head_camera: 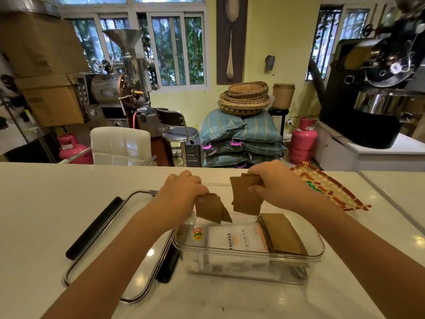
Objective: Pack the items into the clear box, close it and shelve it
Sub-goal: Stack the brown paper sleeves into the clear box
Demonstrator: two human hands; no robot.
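The clear box (248, 255) stands open on the white counter in front of me. Inside it lie a white printed packet (236, 238), a small bottle with a red-and-yellow label (197, 233) and a stack of brown card sleeves (284, 233) leaning at the right end. My left hand (181, 192) pinches a few brown card pieces (212, 210) just above the box's left part. My right hand (276, 183) grips another bunch of brown card pieces (245, 196) above the box's middle. The clear lid (110, 245) with black clips lies flat to the left, touching the box.
A woven patterned tray (331, 189) lies on the counter to the right of my right arm. Beyond the counter stand a white chair (120, 146), a bar stool (180, 132), stacked sacks (241, 139), pink gas cylinders (302, 139) and roasting machines.
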